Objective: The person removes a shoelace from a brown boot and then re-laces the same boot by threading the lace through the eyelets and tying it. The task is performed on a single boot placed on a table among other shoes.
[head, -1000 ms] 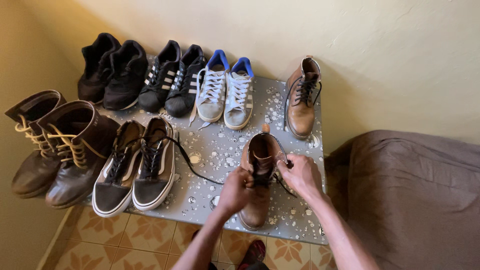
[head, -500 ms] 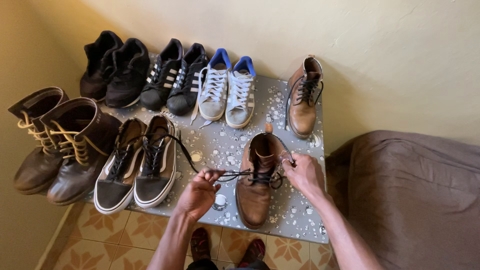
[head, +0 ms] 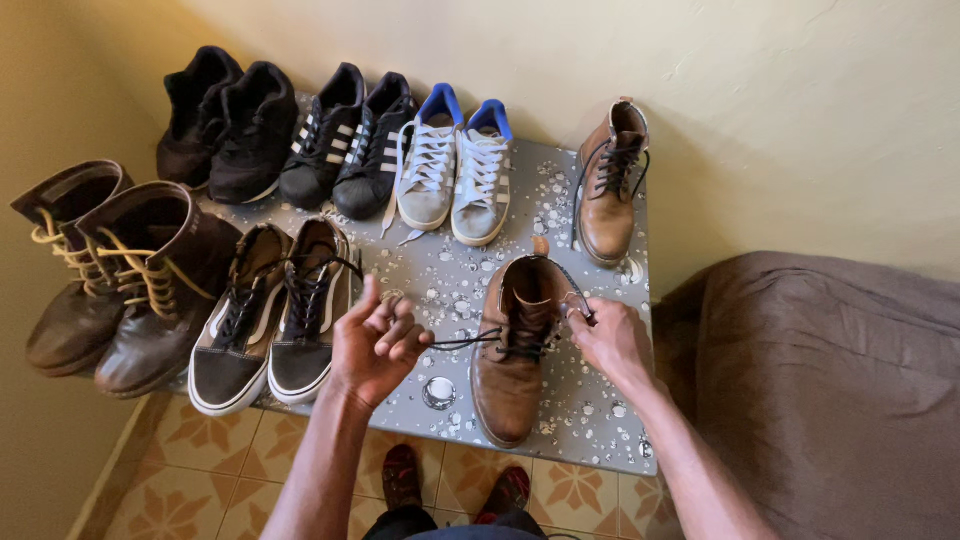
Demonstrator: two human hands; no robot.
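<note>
The tan boot (head: 512,345) stands at the counter's (head: 600,440) front edge, its dark lace (head: 462,342) drawn taut leftward in the left hand's (head: 375,345) pinching grip while the right hand (head: 610,340) grips the collar, upper eyelets seemingly unfinished.

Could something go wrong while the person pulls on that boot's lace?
Maybe. The left hand pulls the dark lace sideways, so the tan boot might tip or slide; only the right hand steadies its top. The boot stands near the front edge of the grey table, above the person's feet, so it could drop off. The pulling hand is also close to the black and white sneakers and might bump them.
</note>
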